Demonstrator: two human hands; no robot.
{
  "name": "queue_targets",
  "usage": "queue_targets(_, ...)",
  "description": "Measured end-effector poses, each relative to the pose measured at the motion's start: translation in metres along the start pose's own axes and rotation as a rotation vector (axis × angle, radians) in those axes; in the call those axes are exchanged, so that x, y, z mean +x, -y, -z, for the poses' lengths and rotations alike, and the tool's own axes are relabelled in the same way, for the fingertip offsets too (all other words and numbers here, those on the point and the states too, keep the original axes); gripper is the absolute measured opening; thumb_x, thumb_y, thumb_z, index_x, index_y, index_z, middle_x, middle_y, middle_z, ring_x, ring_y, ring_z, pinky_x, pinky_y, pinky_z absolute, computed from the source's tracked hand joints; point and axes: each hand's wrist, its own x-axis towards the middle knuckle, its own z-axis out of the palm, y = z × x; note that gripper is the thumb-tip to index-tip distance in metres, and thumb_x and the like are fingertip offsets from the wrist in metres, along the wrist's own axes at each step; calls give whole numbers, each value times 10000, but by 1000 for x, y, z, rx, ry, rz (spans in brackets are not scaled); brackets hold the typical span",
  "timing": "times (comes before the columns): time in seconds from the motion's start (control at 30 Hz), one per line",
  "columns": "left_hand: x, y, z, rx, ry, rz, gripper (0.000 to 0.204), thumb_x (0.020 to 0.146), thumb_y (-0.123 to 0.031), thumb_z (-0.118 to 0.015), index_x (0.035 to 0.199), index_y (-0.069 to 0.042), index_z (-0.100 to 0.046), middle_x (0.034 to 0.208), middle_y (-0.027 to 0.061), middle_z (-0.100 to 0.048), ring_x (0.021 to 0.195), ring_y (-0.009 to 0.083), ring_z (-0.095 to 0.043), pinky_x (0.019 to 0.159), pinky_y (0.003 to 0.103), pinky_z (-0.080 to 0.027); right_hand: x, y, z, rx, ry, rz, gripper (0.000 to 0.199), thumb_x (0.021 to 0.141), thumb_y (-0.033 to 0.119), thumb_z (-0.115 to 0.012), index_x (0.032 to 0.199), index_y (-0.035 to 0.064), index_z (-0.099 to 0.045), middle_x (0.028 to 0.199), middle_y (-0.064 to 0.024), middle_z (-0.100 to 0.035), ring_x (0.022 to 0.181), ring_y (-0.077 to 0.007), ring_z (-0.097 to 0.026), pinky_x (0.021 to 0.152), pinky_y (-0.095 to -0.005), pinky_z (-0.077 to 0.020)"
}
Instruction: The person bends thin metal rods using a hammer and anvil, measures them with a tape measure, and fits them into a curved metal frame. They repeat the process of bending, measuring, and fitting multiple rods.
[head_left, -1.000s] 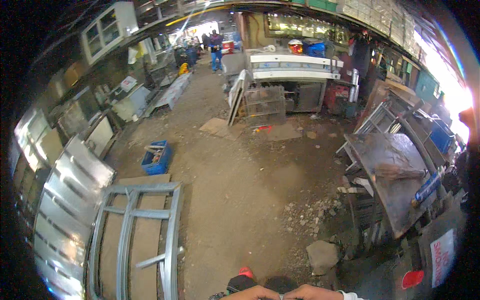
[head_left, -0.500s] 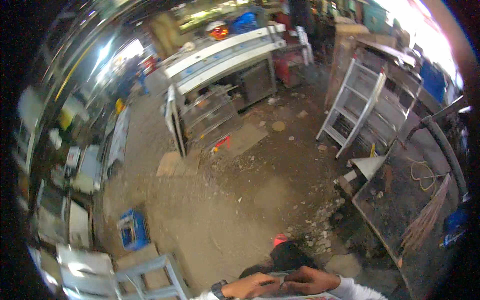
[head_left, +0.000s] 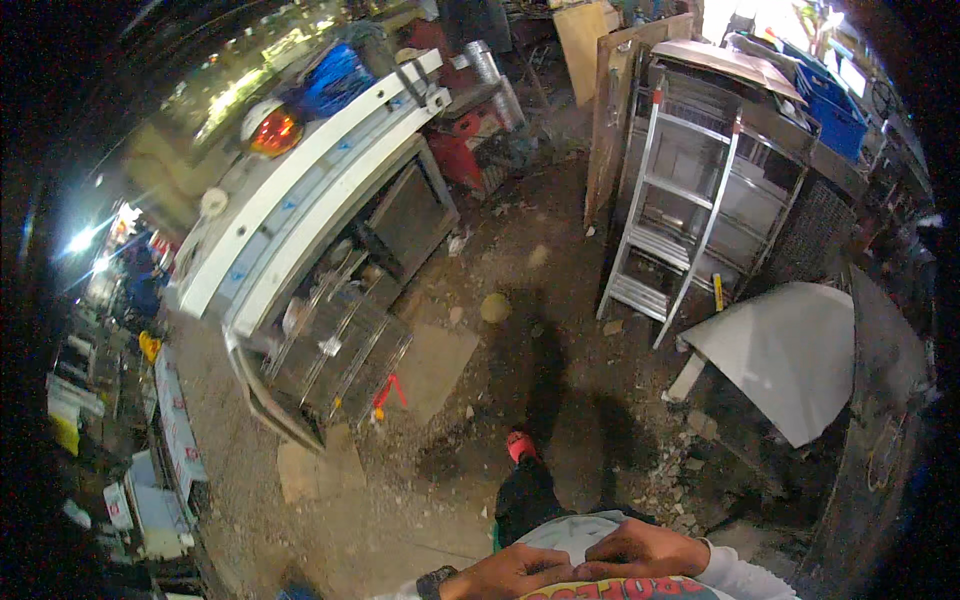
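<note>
At the lower edge, my left hand (head_left: pixel 518 571), with a dark watch (head_left: pixel 434 583) at its wrist, is held in front of my waist, fingers curled in. My right hand (head_left: pixel 645 549) comes from a white sleeve (head_left: pixel 742 577) and is closed in the same way. Their fingertips meet over the front of my printed light shirt (head_left: pixel 572 537). Whatever is between the fingers, if anything, is hidden. Below, one foot in a red shoe (head_left: pixel 520 445) is stretched forward on the dirt floor.
A long white metal beam (head_left: pixel 310 205) lies on a workbench at left, beside an orange-and-white helmet (head_left: pixel 272 130). An aluminium stepladder (head_left: pixel 675 215) leans at right, near a bent pale sheet (head_left: pixel 785 355). Cardboard (head_left: pixel 437 370) and rubble (head_left: pixel 670 495) lie on the floor.
My view has swung to the right and come forward, so the bench and stepladder look nearer. The blue crate and grey frame at lower left have left view. Both hands stay together at my waist.
</note>
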Motion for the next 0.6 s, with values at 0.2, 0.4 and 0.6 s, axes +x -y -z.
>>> queue_targets(0.2, 25, -116, 222, 164, 134, 41, 355, 1028, -430, -589, 1150, -111, -690, 995, 42, -719, 956, 152, -624, 888, 386, -519, 120, 55, 144, -60, -135, -48, 301, 965, 304, -632, 1099, 64, -755, 939, -192, -740, 828, -409, -699, 734, -471, -538)
queue_targets(0.4, 80, -222, 429, 330, 180, 153, 357, 1013, -427, -589, 1185, -134, -701, 1023, 102, -744, 958, 212, -680, 866, 415, -529, 243, 82, 328, -139, -172, 8, 244, 1013, 266, -616, 1005, 33, -687, 844, -193, -660, 807, -403, -677, 689, -464, -519)
queue_targets(0.6, 191, -321, 656, 293, -73, 12, 294, 1016, -344, -600, 1164, -111, -701, 995, 106, -733, 941, 200, -690, 864, 415, -543, 390, 77, 595, -273, -204, 356, 244, 999, 242, -653, 911, 15, -643, 821, -185, -605, 784, -386, -624, 672, -457, -474)
